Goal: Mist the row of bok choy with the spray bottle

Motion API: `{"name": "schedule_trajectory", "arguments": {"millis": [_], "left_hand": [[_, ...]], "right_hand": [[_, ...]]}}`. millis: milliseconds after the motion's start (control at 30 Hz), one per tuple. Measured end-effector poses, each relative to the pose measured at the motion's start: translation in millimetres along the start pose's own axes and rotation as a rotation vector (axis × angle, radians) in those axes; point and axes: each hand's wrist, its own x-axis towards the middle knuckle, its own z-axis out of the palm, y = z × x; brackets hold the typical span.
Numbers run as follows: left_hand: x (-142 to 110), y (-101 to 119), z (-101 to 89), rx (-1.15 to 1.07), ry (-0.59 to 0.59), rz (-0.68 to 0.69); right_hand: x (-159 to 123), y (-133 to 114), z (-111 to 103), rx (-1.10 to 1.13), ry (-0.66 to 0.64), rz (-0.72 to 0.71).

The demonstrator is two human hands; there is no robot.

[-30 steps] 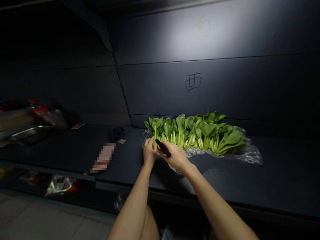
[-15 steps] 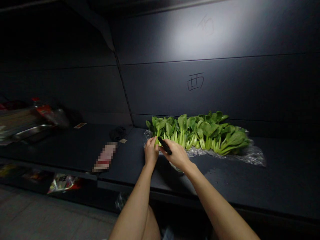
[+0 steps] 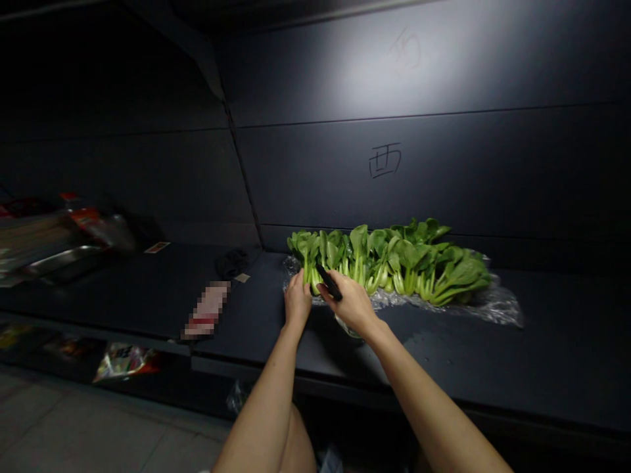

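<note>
A row of green bok choy [image 3: 409,259] stands packed together along the back of the dark shelf, on crinkled clear plastic [image 3: 503,305]. At the row's left end, my left hand [image 3: 297,302] is closed around the lower stalks of one bok choy [image 3: 306,259]. My right hand [image 3: 352,299] is just beside it, fingers wrapped on a slim black-handled tool [image 3: 329,283]. The tool's working end is hidden near the stalks, so its kind does not show. Partly under my right hand sits a clear container [image 3: 349,328], mostly covered by the wrist.
The dark shelf board [image 3: 473,368] ends at a front edge below my forearms. To the left lie a blurred-out pink item [image 3: 206,309], a dark crumpled cloth [image 3: 231,264] and piled packages [image 3: 89,220]. Bagged goods [image 3: 125,360] rest on the lower shelf. A panel [image 3: 315,171] closes the back.
The bok choy at my left hand now sits back among the row's left end. My right hand and the black-handled tool have shifted slightly right, away from the left fingers.
</note>
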Motion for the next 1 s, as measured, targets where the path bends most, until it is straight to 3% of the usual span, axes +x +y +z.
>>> {"name": "schedule_trajectory", "arguments": {"millis": [567,1000], "left_hand": [[2,-2,2.4,0.133,-0.06,-0.018],[5,-11,12.6,0.05,0.08,-0.078]], "right_hand": [[-4,4,-4,0.017,-0.01,0.006],[-8,10,-15,-0.047,-0.056,0.094]]}}
